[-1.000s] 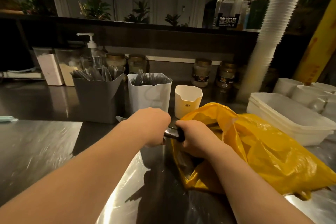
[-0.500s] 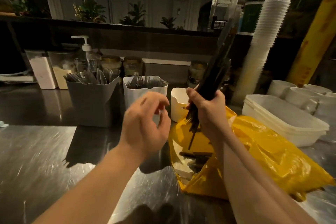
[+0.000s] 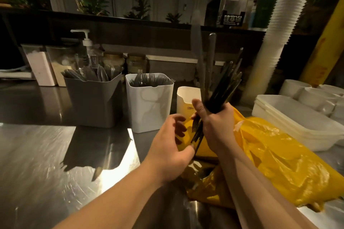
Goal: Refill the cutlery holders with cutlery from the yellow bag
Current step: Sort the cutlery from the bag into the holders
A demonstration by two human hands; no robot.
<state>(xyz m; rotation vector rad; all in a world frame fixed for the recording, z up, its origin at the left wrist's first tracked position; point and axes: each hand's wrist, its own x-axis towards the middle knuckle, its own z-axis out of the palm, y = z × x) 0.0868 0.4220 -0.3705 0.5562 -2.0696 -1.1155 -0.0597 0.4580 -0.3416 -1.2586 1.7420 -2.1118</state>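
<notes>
My right hand (image 3: 216, 122) grips a bundle of dark plastic cutlery (image 3: 223, 87), held upright above the open mouth of the yellow bag (image 3: 275, 158). My left hand (image 3: 171, 147) is just left of it, fingers loosely curled, the thumb touching the bundle's lower ends. Three holders stand behind on the steel counter: a grey one (image 3: 93, 102) holding spoons, a white one (image 3: 149, 106) holding forks, and a small white one (image 3: 187, 102) partly hidden by my right hand. More dark cutlery lies inside the bag.
A stack of white trays (image 3: 290, 117) and white cups (image 3: 316, 95) sit at the right. A tall stack of paper cups (image 3: 275, 42) leans behind. A pump bottle (image 3: 87, 46), jars and canisters line the back wall. The steel counter (image 3: 46, 154) stretches left.
My right hand lifted the cutlery bundle out of the bag and now holds it lower and more upright. My left hand let go, then came back to the bundle's lower ends.
</notes>
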